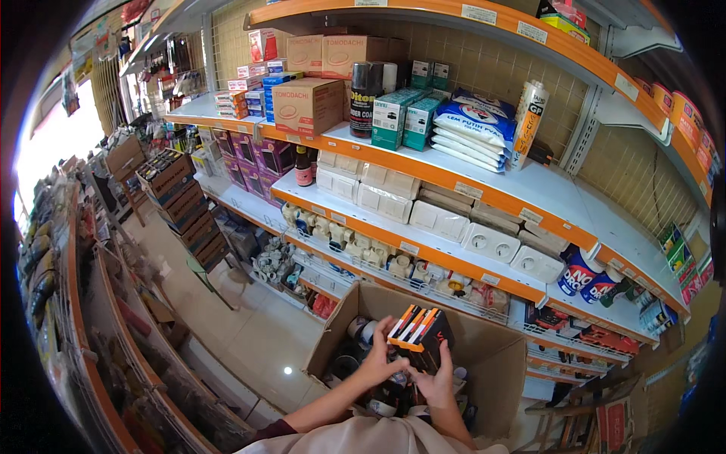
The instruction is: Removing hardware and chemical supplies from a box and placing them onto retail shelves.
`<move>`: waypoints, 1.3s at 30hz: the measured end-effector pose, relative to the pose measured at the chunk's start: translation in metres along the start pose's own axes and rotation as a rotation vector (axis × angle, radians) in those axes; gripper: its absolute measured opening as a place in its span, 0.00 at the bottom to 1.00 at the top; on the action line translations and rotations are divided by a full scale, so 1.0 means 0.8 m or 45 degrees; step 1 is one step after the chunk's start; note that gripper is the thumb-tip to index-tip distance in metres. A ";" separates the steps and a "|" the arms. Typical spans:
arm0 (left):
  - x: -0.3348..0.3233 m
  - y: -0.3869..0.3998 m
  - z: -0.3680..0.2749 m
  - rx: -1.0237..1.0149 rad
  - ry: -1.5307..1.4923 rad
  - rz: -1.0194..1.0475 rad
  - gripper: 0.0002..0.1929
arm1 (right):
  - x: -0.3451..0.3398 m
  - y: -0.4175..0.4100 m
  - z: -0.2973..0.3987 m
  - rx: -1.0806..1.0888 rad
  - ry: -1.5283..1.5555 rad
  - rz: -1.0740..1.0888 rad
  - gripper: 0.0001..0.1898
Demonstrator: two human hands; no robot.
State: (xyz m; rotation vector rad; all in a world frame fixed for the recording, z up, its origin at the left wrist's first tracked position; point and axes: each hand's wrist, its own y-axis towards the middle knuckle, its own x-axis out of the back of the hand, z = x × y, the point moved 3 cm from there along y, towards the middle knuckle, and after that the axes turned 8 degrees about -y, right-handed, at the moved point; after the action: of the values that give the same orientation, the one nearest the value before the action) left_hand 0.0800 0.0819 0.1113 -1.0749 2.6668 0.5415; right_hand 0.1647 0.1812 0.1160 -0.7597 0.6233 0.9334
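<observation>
Several thin black boxes with orange and white edges [421,335] stand side by side as a stack between my two hands. My left hand [380,356] is on the stack's left side, its fingers bent around that edge. On the right side, my right hand [435,377] grips the boxes, with the thumb and fingers spread over the dark face. Below both hands is an open cardboard box [493,369] holding several cans and bottles, partly hidden by my arms.
Ahead run store shelves with orange edges [397,247], bearing cartons [309,108], a spray can [363,102], white glue packets [473,130] and wall sockets [490,244]. Stacked paint cartons [181,198] stand left on the tiled floor. Another shelf rack [76,318] lines the far left.
</observation>
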 end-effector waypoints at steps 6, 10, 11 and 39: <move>0.001 0.043 -0.069 -0.148 0.487 0.706 0.58 | 0.018 -0.012 0.019 -0.143 -0.200 0.020 0.21; -0.004 0.051 -0.077 -0.200 0.605 0.713 0.52 | 0.005 -0.011 0.035 -0.273 -0.268 0.024 0.20; -0.005 0.052 -0.073 -0.194 0.594 0.730 0.52 | 0.003 -0.009 0.040 -0.264 -0.260 0.007 0.20; -0.039 0.100 -0.018 -0.058 0.375 0.598 0.48 | -0.013 -0.009 0.124 -0.285 -0.621 -0.174 0.24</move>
State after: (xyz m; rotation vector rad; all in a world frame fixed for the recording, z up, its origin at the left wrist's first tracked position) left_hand 0.0448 0.1487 0.1554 -0.5643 3.2026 0.5593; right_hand 0.1804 0.2529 0.1843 -0.7259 0.0396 1.0243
